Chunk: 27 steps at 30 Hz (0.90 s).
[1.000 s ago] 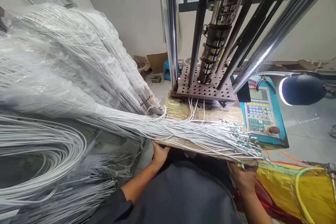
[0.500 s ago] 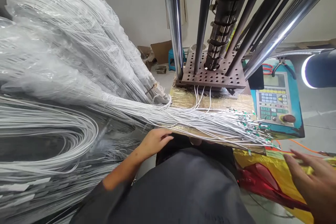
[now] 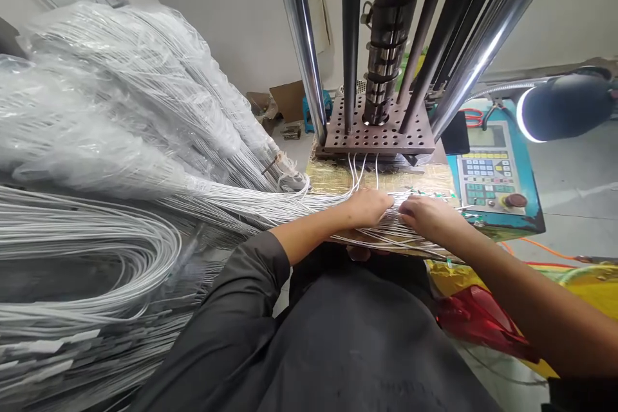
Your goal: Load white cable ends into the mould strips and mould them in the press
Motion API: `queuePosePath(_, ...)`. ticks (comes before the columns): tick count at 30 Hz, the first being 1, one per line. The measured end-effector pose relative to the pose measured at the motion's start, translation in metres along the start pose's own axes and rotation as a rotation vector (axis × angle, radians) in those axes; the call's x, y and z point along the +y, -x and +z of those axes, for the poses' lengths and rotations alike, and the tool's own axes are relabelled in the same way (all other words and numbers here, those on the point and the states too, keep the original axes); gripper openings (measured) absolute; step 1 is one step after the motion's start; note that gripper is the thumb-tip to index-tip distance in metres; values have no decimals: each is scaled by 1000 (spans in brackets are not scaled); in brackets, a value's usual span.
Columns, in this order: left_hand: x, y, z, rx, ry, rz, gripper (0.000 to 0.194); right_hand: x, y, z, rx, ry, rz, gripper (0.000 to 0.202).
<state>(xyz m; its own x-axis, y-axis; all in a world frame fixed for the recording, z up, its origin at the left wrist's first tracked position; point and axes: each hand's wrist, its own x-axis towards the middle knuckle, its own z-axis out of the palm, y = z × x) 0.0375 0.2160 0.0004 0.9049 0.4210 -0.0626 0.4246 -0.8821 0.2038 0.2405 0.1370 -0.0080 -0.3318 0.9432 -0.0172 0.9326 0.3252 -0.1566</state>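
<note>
A thick bundle of thin white cables (image 3: 290,206) lies across the bench under the machine, its ends with small green tips fanned out at the right. My left hand (image 3: 371,207) rests over the middle of the bundle, fingers curled down onto the cables. Just to its right, my right hand (image 3: 427,214) has thumb and fingers pinched together at the cables. How many strands each hand holds is hidden. Behind the hands, three white cables (image 3: 376,170) run up under the perforated metal plate (image 3: 355,140) of the machine.
Plastic-wrapped cable bundles (image 3: 125,90) and a looped cable coil (image 3: 159,244) fill the left. A teal control panel (image 3: 524,206) and a lamp (image 3: 564,108) stand right. Steel columns (image 3: 302,38) rise above the plate. A red plastic bag (image 3: 477,322) hangs at lower right.
My left hand has moved right and up from the bench's front edge onto the cables. My right hand has come in from the lower right, from open to pinched. The view has shifted slightly.
</note>
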Motion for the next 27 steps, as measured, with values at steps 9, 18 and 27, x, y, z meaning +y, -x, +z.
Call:
queuePosePath(9,-3,2,-28,94,86,64,20,1,3,-14,212,-96,43,37)
queuePosePath(18,19,-11,-60,-62,222,-6,22,25,35,10,386,-29,16,35)
queuePosePath(27,18,-24,-56,50,565,-91,20,24,66,16,594,-182,280,83)
